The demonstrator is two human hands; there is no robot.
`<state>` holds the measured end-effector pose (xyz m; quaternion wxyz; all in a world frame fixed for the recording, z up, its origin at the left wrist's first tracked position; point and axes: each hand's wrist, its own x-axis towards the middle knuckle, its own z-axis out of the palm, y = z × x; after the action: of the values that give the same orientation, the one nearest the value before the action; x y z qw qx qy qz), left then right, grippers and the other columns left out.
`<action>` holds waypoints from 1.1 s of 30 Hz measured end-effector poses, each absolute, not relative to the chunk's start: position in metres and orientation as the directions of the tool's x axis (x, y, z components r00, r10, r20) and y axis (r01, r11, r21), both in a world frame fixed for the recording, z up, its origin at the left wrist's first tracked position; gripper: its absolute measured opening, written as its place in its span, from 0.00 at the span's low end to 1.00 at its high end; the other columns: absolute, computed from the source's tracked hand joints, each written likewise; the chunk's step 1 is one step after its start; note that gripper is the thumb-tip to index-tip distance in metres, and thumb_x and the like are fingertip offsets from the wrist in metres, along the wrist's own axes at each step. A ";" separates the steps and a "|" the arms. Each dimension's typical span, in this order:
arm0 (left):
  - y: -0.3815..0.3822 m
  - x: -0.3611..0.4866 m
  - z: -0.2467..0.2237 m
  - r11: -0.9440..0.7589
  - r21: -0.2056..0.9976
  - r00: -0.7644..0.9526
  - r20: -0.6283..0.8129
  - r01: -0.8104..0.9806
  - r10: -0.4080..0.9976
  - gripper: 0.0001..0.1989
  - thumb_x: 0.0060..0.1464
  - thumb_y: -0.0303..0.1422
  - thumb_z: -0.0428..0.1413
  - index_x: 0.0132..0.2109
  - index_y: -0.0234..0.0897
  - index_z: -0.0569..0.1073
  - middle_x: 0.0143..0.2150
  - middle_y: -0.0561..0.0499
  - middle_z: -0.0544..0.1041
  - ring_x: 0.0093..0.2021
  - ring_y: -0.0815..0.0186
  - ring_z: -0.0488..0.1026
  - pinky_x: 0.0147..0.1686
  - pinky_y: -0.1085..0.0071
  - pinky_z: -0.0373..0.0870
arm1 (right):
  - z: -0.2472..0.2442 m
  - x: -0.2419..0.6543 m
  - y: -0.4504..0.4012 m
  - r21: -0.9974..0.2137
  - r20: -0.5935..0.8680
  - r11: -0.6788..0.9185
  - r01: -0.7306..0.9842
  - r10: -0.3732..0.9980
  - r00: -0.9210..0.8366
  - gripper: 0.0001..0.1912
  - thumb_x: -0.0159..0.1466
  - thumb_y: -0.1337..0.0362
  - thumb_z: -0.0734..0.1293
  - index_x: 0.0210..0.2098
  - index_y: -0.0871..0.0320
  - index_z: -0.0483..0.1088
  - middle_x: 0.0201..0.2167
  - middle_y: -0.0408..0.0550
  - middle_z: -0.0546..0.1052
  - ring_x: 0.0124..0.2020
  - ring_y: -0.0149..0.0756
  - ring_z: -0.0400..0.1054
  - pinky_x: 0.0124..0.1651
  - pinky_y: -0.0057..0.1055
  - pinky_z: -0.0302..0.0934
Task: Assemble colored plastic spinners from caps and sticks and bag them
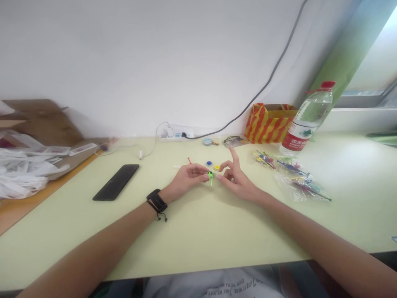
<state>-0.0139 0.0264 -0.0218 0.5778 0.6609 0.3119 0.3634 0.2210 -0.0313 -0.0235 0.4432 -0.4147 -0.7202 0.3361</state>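
Between the thumb and fingers of my left hand (192, 176) is a small green plastic piece (211, 175) with a dark top and a thin green strip hanging down. Just right of it, my right hand (234, 176) has its index finger raised and its thumb and other fingers apart, with nothing seen between them. Behind the hands lie a small blue disc (209, 163) and a yellow disc (217, 167). A red stick (189, 160) pokes out behind my left hand.
A black phone-like slab (116, 182) lies left. Clear bags of coloured parts (305, 186), a large water bottle (307, 120) and a striped bag (269, 124) stand or lie right. A power strip (175, 135) is against the wall; a cardboard box (40, 120) is far left.
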 end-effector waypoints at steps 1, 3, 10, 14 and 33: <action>0.026 -0.014 -0.022 -0.136 0.991 0.538 0.118 -0.007 0.835 0.19 0.52 0.39 0.71 0.47 0.34 0.80 0.43 0.43 0.84 0.44 0.59 0.82 0.51 0.61 0.77 | -0.021 0.222 -0.031 -0.848 0.344 0.430 0.310 0.891 -0.296 0.22 0.71 0.50 0.64 0.60 0.50 0.67 0.44 0.46 0.70 0.30 0.30 0.65 0.34 0.30 0.64; 0.026 -0.014 -0.021 -0.132 0.991 0.535 0.116 -0.008 0.837 0.18 0.51 0.39 0.71 0.46 0.34 0.80 0.42 0.43 0.84 0.43 0.59 0.82 0.50 0.61 0.77 | -0.016 0.224 -0.029 -0.849 0.305 0.431 0.304 0.871 -0.384 0.23 0.73 0.47 0.60 0.32 0.56 0.73 0.34 0.46 0.70 0.30 0.33 0.64 0.38 0.33 0.64; 0.026 -0.014 -0.022 -0.152 0.988 0.538 0.137 -0.016 0.831 0.19 0.52 0.40 0.70 0.46 0.34 0.80 0.42 0.43 0.84 0.43 0.59 0.82 0.49 0.61 0.78 | -0.012 0.223 -0.026 -0.883 0.266 0.370 0.287 0.900 -0.344 0.26 0.70 0.43 0.63 0.25 0.56 0.62 0.23 0.40 0.62 0.26 0.31 0.55 0.31 0.30 0.55; 0.025 -0.013 -0.022 -0.163 0.987 0.534 0.140 -0.004 0.834 0.18 0.52 0.39 0.70 0.46 0.34 0.80 0.42 0.44 0.83 0.42 0.60 0.81 0.49 0.62 0.78 | -0.016 0.221 -0.025 -0.902 0.285 0.366 0.228 0.903 -0.322 0.19 0.67 0.46 0.68 0.36 0.55 0.65 0.29 0.41 0.67 0.29 0.31 0.60 0.32 0.29 0.57; 0.051 -0.034 -0.017 -0.015 0.962 0.283 0.096 -0.274 0.954 0.20 0.53 0.37 0.70 0.50 0.33 0.78 0.46 0.40 0.82 0.41 0.63 0.80 0.45 0.66 0.77 | -0.018 0.303 0.018 -0.669 0.283 0.419 0.614 0.907 -0.312 0.13 0.65 0.55 0.67 0.35 0.58 0.79 0.31 0.48 0.80 0.31 0.37 0.69 0.35 0.34 0.62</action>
<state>-0.0338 0.0509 -0.0171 0.6175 0.5102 0.3334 0.4972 0.3026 0.0177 -0.0175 0.3239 -0.4891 -0.7776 0.2262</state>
